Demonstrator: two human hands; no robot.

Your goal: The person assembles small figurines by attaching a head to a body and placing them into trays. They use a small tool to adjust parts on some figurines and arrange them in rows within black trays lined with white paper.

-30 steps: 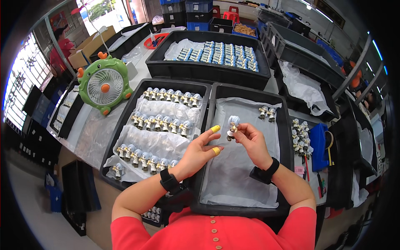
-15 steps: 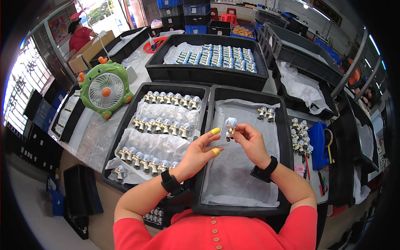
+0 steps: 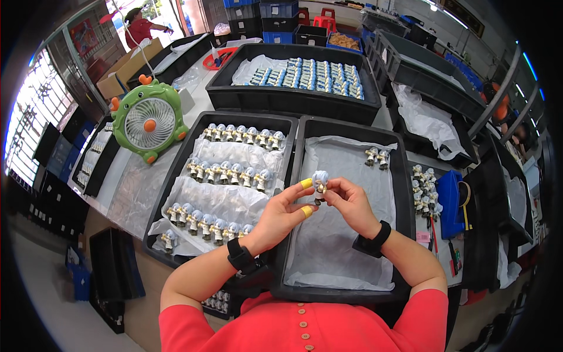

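A small figurine (image 3: 320, 178) with pale blue hair, a white-and-gold outfit and dark feet is held upright between the thumb and fingers of my right hand (image 3: 352, 206). My left hand (image 3: 277, 218) wears yellow finger covers on two fingertips. Its fingers are apart, close beside the figurine; whether they touch it I cannot tell. Both hands are over the right black tray (image 3: 405, 199), lined with white paper (image 3: 340, 249). Two similar figurines (image 3: 377, 157) stand at its far right corner. The left black tray (image 3: 174, 183) holds several rows of matching figurines (image 3: 224, 171).
Behind lies a large black tray (image 3: 293, 101) of blue-and-white pieces. A green frog-shaped fan (image 3: 150, 125) stands left. At right are a figurine pile (image 3: 425, 190), a blue bin (image 3: 450, 202) and a tape roll (image 3: 465, 193). A person in red (image 3: 139, 30) is at far left.
My right hand has brought the figurine slightly left, closer to my left fingertips. The figurine has turned a little. The distant person has shifted right and now stretches out an arm.
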